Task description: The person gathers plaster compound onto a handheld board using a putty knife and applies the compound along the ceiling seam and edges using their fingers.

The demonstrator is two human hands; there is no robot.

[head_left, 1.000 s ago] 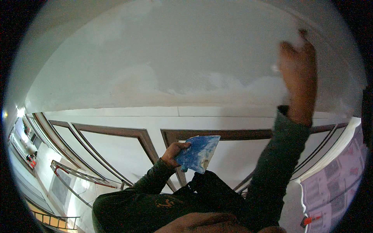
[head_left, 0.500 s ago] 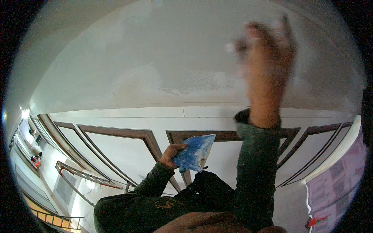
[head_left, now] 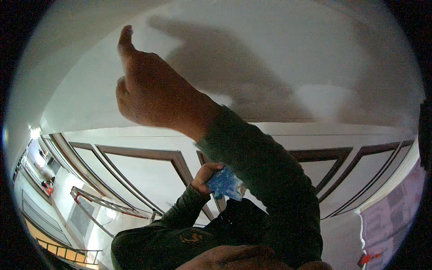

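My right hand [head_left: 157,90] is raised across to the upper left against the white, patchy plaster surface [head_left: 328,45], casting a shadow on it. One finger is stretched out; the others are curled, and whatever they may hold is hidden. Lower at the middle, my left hand [head_left: 207,177] grips a flat blue board [head_left: 227,184] smeared with white, partly hidden behind my right forearm.
Below the plaster are brown-framed white panels [head_left: 130,175]. At left are a metal ladder [head_left: 90,195], a black railing [head_left: 67,252] and a distant person [head_left: 47,180]. A purple covering [head_left: 391,211] and a red object [head_left: 364,258] are at the right.
My right hand has swept from the upper right across to the upper left, its forearm now crossing in front of the blue board. My left hand has stayed in about the same place.
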